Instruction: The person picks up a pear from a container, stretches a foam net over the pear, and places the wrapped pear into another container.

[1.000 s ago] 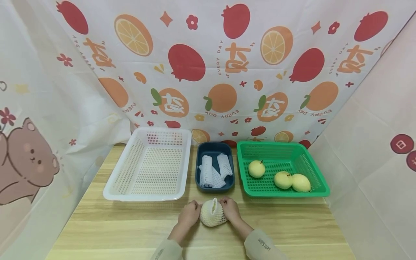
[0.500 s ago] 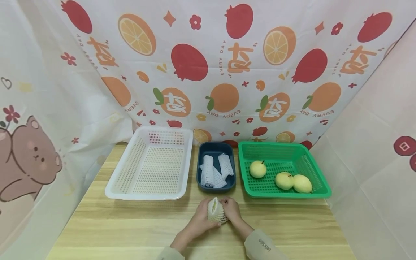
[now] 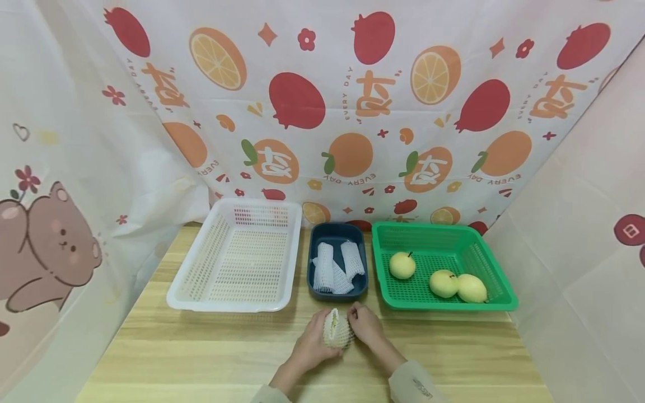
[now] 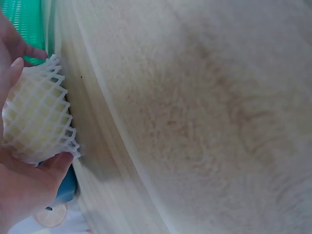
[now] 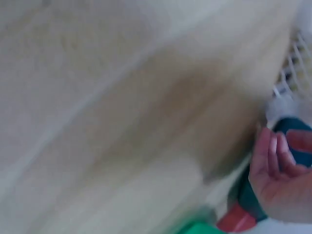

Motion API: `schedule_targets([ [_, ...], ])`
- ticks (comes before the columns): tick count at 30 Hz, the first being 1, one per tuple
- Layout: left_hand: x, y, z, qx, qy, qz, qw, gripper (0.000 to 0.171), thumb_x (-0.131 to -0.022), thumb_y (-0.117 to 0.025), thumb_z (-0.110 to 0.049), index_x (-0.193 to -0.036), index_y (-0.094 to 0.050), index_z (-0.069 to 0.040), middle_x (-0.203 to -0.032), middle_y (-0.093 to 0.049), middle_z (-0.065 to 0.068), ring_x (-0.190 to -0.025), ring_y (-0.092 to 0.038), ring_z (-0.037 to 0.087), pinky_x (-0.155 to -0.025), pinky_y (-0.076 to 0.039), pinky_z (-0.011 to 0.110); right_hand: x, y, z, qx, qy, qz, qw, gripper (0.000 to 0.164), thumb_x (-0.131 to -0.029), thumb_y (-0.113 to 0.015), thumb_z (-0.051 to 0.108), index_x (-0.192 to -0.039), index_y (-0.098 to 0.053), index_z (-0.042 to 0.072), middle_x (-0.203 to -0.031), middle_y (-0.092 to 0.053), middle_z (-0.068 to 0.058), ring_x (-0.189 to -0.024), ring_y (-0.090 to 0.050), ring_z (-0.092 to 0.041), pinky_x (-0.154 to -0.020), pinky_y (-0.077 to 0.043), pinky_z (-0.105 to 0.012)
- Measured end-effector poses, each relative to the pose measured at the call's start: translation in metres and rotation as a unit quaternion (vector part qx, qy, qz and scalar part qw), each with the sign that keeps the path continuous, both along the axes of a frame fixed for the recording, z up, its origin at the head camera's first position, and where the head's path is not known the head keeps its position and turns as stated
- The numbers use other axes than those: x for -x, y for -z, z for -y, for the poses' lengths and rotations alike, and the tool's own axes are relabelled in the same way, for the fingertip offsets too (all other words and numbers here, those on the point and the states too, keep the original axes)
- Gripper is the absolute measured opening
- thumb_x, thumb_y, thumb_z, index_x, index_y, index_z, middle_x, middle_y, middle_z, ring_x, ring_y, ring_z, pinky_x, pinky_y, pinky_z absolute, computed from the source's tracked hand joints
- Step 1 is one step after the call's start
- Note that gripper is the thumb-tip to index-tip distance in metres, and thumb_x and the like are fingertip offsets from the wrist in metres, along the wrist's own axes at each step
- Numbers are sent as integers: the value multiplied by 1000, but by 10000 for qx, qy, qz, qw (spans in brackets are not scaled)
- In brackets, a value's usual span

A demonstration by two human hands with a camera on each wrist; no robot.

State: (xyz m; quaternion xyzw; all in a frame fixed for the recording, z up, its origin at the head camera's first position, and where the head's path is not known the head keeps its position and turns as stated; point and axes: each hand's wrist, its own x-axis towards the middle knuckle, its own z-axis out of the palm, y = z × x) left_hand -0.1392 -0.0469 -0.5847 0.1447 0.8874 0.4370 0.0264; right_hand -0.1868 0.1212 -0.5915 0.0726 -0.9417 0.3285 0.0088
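Observation:
A pale yellow pear in a white foam net sleeve [image 3: 337,330] stands over the front middle of the table; the sleeve's mouth gapes at its top. My left hand [image 3: 313,342] grips the sleeved pear from the left, thumb on the near side. In the left wrist view the net [image 4: 41,114] stretches round the pear between thumb and fingers. Just right of the fruit is my right hand [image 3: 366,323], fingers loosely bent. The right wrist view shows this hand [image 5: 280,170] with nothing between thumb and fingertips, a small gap from the net [image 5: 296,68].
Behind the hands stands a dark blue box [image 3: 337,295] with several foam net sleeves [image 3: 325,267]. To its right, a green basket [image 3: 448,306] holds three pears [image 3: 402,265]. A white basket [image 3: 229,305] stands at the left. A printed curtain [image 3: 302,157] hangs behind.
My left hand has gone from pinching the net's left edge to wrapping round the sleeved pear. The pear has shifted slightly right, and my right hand has come away from the net.

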Motion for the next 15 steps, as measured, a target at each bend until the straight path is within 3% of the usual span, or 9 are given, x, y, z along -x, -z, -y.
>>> schedule_targets([
  [4,1,-1,2,-39,67,35,10000,93,-57,-86,-21,-132,-36,-1,-125,-44,16,-109,-47,33,-78,-47,50,0,-13,-10,645,-996,176,9928,11,-84,-54,-3,-88,-59,6,-80,-58,0,-72,-55,-16,-61,-46,-28],
  [7,2,-1,3,-131,157,67,9998,95,-56,-87,-20,-133,-36,-1,-125,-44,16,-110,-47,34,-82,-45,51,-2,-23,-18,1266,-1939,736,9700,33,-78,-48,-19,-106,-54,-1,-99,-59,-11,-87,-58,-25,-73,-50,-32],
  [10,2,-2,5,-192,228,143,9995,97,-55,-87,-18,-134,-34,0,-126,-43,17,-111,-46,35,-86,-42,52,-7,-31,-23,1505,-2654,1394,9421,60,-71,-52,-21,-127,-40,-3,-122,-48,-17,-106,-51,-31,-88,-45,-39],
  [11,2,-2,5,-200,243,175,9994,98,-55,-87,-17,-135,-33,0,-127,-42,18,-111,-46,36,-88,-42,52,-8,-33,-24,1539,-2793,1575,9346,67,-70,-56,-18,-132,-34,-3,-127,-44,-18,-111,-48,-32,-92,-42,-40],
  [13,2,-3,6,-184,260,215,9993,99,-55,-87,-17,-135,-32,0,-128,-42,19,-112,-45,36,-89,-41,52,-11,-36,-24,1458,-2884,1771,9296,78,-71,-65,-7,-138,-26,-1,-134,-37,-16,-118,-41,-31,-98,-36,-41],
  [15,2,-2,6,-175,277,241,9992,100,-56,-87,-18,-136,-31,0,-129,-41,19,-113,-45,37,-90,-40,52,-13,-36,-23,1292,-2850,1727,9339,83,-72,-72,5,-140,-24,0,-136,-36,-14,-120,-39,-28,-99,-34,-40],
])
